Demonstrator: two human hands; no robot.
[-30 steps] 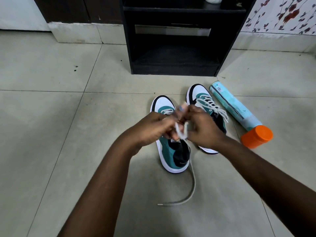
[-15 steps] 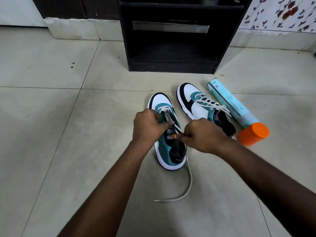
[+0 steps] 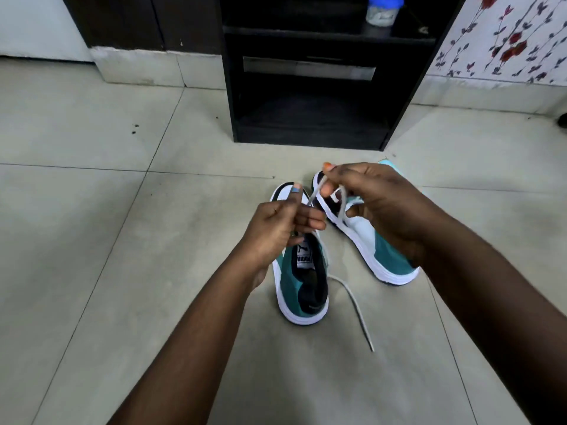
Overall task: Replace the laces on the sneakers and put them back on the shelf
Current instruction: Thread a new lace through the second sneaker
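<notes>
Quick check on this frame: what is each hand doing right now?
Left hand: fingers curled, pinching the white lace above the near sneaker.
Right hand: pinching the same lace higher up.

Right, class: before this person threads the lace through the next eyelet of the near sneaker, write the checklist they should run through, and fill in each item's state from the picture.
1. Lace held in both hands: ok. The left hand and right hand pinch the white lace between them.
2. Near sneaker upright on the floor: ok.
3. Free lace end untangled: ok, it trails loose on the tiles.
4. Next eyelet in sight: cannot tell, the left hand covers it.
5. Other sneaker laced: cannot tell, the right hand hides its top.
6. Shelf bottom bay free: ok.
</notes>
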